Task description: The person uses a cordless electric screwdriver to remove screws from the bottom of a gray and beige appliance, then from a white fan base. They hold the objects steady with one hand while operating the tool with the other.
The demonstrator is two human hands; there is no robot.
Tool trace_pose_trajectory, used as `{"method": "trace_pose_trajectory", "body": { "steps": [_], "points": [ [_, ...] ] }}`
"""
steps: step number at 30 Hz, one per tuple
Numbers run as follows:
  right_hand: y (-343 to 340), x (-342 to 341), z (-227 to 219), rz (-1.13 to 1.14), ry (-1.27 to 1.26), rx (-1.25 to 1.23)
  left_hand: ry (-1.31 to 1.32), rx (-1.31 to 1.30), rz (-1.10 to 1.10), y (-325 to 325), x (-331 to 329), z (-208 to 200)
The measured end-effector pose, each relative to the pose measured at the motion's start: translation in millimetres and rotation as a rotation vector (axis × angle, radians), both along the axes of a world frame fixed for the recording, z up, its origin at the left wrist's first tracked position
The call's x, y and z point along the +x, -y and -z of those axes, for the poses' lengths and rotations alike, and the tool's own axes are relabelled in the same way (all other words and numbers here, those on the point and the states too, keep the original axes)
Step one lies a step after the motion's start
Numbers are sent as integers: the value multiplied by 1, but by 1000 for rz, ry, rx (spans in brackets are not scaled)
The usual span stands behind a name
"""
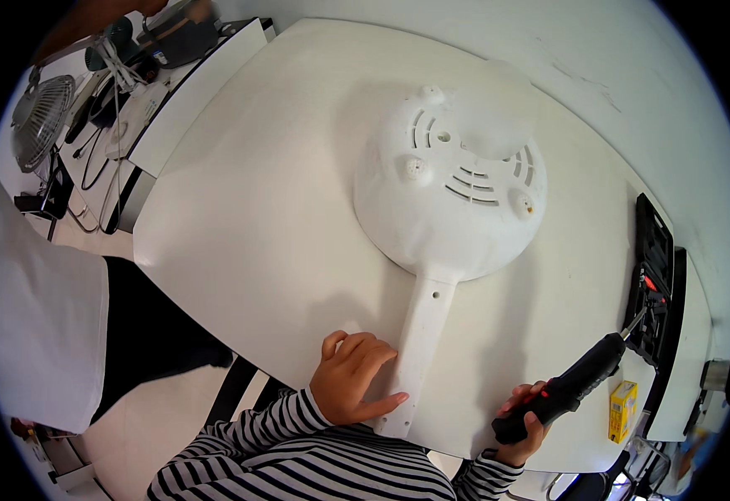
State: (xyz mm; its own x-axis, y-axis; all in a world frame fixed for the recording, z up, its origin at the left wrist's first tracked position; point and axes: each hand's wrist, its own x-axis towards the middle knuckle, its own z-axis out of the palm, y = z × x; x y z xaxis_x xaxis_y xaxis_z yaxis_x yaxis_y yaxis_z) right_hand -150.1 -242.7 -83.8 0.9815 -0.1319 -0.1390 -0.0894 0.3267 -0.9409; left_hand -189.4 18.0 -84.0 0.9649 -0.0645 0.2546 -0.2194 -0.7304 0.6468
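A white round appliance (432,225) lies on the white table with its underside up. It has vent slots, several small feet and a long straight handle (425,334) reaching toward me, and it looks like an electric pan. My left hand (352,376) is beside the handle, fingers apart and slightly bent. The thumb and fingertips come to the handle's left edge without wrapping round it. To the right, my right hand (525,417) grips a black electric screwdriver (570,388) with red marks, its bit aimed up and away to the right, apart from the appliance.
An open black tool case (651,275) stands at the right table edge, near a small yellow box (623,412). Another person in a white top (39,309) stands at the left. Behind them, a side desk holds a grey fan (42,123), cables and a dark container (179,33).
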Motion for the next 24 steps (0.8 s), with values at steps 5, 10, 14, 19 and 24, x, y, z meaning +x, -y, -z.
{"method": "trace_pose_trajectory", "body": {
  "steps": [5, 10, 14, 19, 24],
  "points": [
    [-14, 12, -5, 5, -24, 27, -178, -131, -33, -7, 18, -7],
    [-16, 23, -4, -32, -18, 5, -114, -155, -5, -15, 31, 4],
    [-13, 23, 1, -78, -33, 16, -49, -166, 10, -15, 32, 11],
    [-19, 26, -1, -49, -37, -19, -1, -99, 7, -14, 34, 9],
    [-20, 23, 1, -43, -38, -57, 22, -71, -6, -13, 33, 10]
  ]
}}
